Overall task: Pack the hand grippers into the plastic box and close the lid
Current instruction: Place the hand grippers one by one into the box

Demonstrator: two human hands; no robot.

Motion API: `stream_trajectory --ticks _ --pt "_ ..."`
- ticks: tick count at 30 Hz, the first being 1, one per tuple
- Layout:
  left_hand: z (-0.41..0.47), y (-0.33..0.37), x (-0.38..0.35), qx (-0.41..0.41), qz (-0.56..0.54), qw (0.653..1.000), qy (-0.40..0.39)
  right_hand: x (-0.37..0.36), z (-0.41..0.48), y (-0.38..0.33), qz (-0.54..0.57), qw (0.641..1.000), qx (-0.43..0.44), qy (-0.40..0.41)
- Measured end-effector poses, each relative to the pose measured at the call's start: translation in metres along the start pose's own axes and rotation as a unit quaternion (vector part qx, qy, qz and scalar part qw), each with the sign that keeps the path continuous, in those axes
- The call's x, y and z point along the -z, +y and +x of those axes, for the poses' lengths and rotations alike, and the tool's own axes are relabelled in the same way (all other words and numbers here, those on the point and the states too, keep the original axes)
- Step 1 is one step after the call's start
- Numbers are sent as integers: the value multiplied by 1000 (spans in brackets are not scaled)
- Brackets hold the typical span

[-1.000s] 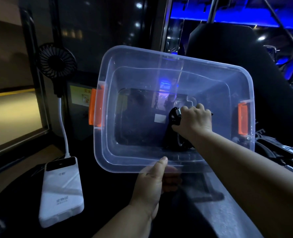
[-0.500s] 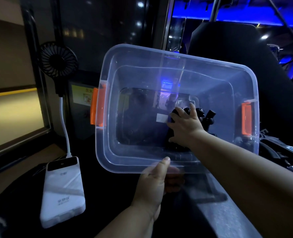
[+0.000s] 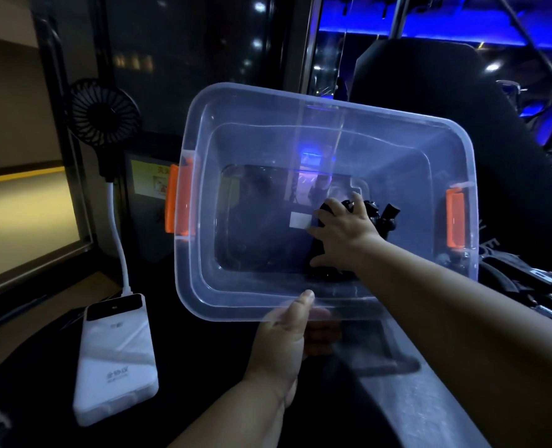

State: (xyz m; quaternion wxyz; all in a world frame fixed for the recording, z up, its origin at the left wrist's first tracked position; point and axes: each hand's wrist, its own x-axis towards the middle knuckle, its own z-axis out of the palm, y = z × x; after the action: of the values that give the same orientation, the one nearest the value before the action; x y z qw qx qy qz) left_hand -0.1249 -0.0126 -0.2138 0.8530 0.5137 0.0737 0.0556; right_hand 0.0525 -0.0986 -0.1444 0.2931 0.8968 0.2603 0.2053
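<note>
Nearest, the left hand (image 3: pixel 281 344) grips the near rim of the clear rectangular plastic box (image 3: pixel 397 150), thumb on top and fingers curled beneath, holding it tilted open towards the camera. Left of it a white slab-shaped power bank (image 3: pixel 116 360) lies on the dark surface. Inside the box, the right hand (image 3: pixel 342 237) rests with fingers straight and spread on a black hand gripper (image 3: pixel 386 218) lying on the box floor, right of centre; in the dim light its shape is hard to make out. Orange clip latches (image 3: pixel 179 205) sit on both short ends. Farther back left stands a small black round fan (image 3: pixel 103 113).
</note>
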Motion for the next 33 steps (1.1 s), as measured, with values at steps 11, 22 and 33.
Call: stream_trajectory --ticks 11,22,33 --pt "0 0 -1 -10 19 1000 9 7 -90 33 242 939 -93 228" --pt "-2 -3 0 -5 44 999 -5 -44 -216 86 351 843 -293 283" --pt "-2 -5 -1 4 51 998 -24 -91 -248 108 368 801 -471 23"
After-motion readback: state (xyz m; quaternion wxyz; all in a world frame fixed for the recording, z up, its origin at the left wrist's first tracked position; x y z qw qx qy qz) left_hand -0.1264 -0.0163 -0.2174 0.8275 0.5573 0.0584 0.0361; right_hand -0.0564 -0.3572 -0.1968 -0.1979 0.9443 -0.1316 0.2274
